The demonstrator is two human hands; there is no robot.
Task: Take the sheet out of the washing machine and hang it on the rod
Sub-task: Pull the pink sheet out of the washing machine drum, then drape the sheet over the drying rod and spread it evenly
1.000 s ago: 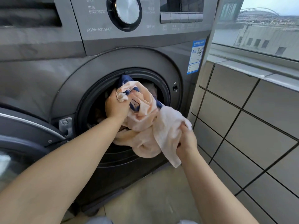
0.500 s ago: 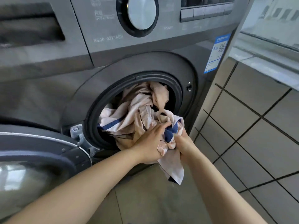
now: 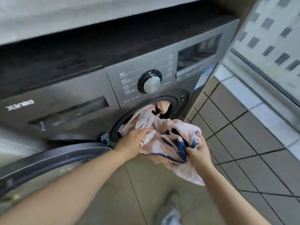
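Since half a second ago our view has risen and pulled back, so the washing machine (image 3: 81, 101) now sits lower and farther off, and more of the sheet (image 3: 164, 133) has come out of the drum opening (image 3: 172, 103). We hold the bunched pink sheet with its navy stripes between our two hands, in front of and below the opening. Our left hand (image 3: 131, 143) grips the cloth at the left of the bundle, fingers curled into the folds just outside the rubber seal. Our right hand (image 3: 197, 153) clutches the right side of the bundle, thumb and fingers pinching the navy-striped part. One strip of the sheet trails back from our left hand up into the drum, where a pale fold shows inside the opening. A loose corner hangs down below our right hand, above the floor (image 3: 146, 184). The open door (image 3: 48, 159) swings out to the left, under our left forearm. The round dial (image 3: 151, 83) sits above the opening. A tiled wall (image 3: 243, 127) runs along the right, beneath a window (image 3: 272, 38).
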